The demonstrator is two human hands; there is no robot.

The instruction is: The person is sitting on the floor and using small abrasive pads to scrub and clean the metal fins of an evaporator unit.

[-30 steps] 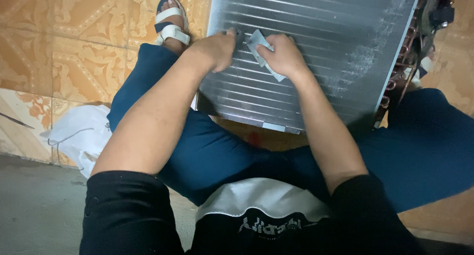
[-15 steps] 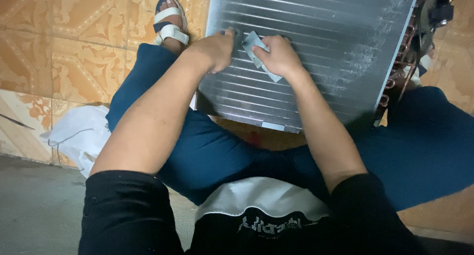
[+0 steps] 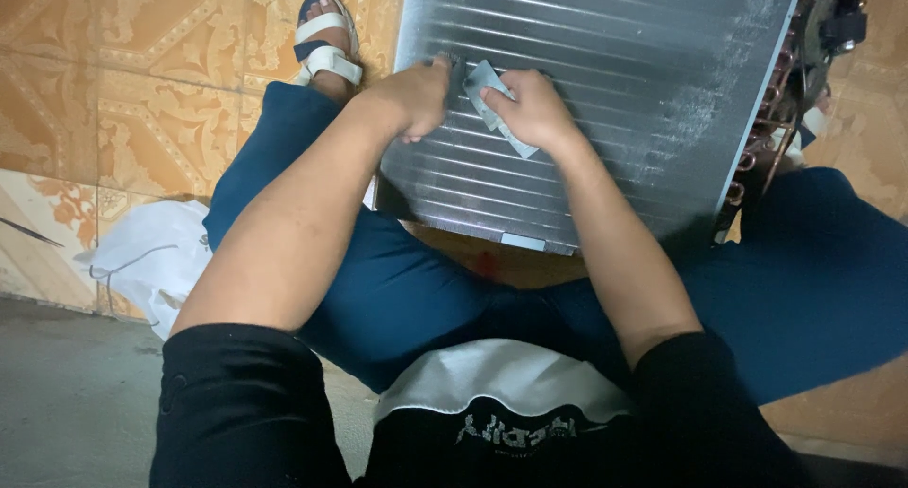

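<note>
Right hand (image 3: 532, 105) pinches one folded grey cloth (image 3: 496, 98) against one finned silver coil (image 3: 605, 81) (dusty, propped between the legs); left hand (image 3: 416, 95), fingers curled, rests on the fins; its hold cannot be told.

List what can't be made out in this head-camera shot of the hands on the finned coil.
- Left hand: its fingertips curl out of sight, so what its grip holds against the finned coil cannot be told.
- Right hand: covers part of the pale folded cloth; its full shape is hidden.
- Coil top: cut off by the frame's upper edge.
- Copper tube bends: dim and partly cut off at the right.
- White bag: contents not visible.
</note>
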